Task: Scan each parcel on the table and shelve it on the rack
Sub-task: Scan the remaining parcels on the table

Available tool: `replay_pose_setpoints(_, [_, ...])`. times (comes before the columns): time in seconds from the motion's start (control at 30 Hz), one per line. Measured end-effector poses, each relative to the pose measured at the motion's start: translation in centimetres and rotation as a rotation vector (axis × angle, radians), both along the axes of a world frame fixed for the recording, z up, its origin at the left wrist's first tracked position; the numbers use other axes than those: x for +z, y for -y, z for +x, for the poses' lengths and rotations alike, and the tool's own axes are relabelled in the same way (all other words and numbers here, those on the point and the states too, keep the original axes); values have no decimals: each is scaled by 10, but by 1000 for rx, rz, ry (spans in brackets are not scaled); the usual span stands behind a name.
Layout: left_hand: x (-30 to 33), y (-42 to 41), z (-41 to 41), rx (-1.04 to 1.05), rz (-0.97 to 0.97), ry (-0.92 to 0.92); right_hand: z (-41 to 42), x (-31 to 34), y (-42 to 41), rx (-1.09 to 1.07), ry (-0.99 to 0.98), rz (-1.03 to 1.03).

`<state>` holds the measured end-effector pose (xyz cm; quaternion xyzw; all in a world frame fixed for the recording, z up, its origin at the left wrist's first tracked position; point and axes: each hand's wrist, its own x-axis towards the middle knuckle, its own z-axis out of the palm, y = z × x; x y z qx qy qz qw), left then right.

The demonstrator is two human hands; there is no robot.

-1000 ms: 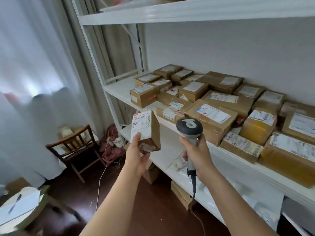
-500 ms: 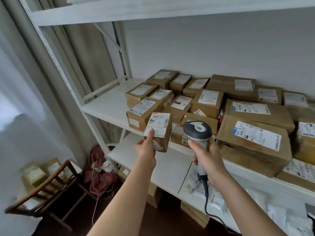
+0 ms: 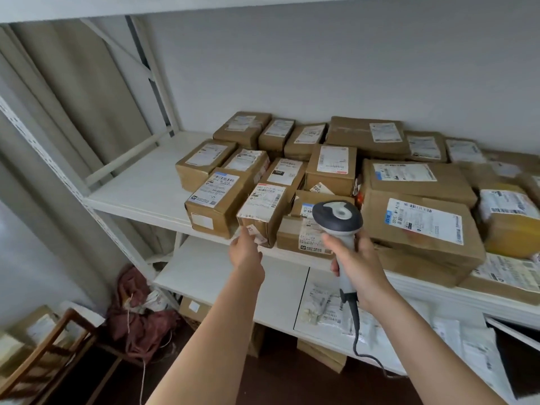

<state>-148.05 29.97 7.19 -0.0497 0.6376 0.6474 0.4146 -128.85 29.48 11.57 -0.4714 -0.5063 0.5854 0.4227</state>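
Small parcel point(image 3: 261, 213) now carried from mid-air to shelf point(image 3: 140, 191) front edge, left hand point(image 3: 247, 254) grip grasping it; right hand point(image 3: 355, 258) grip clenched around scanner point(image 3: 337, 219); placement nearly complete.

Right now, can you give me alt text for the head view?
A left hand sets a small parcel at the front edge of a white rack shelf crowded with labelled boxes, while the right hand holds a corded scanner.
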Motion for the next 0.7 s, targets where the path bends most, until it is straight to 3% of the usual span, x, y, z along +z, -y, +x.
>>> replay_pose_setpoints(0.17, [12, 7, 22, 215, 5, -78, 12, 4, 0, -15, -3, -6])
replay_pose_setpoints(0.23, [23, 6, 42, 210, 51, -138, 22, 8, 2, -19, -7, 7])
replay_pose_setpoints(0.5, [66, -34, 178, -41, 274, -354, 128, 40, 15, -249, -9, 75])
replay_pose_setpoints(0.7, [66, -43, 347, -422, 503, -338, 262, 51, 56, -587, 1, 82])
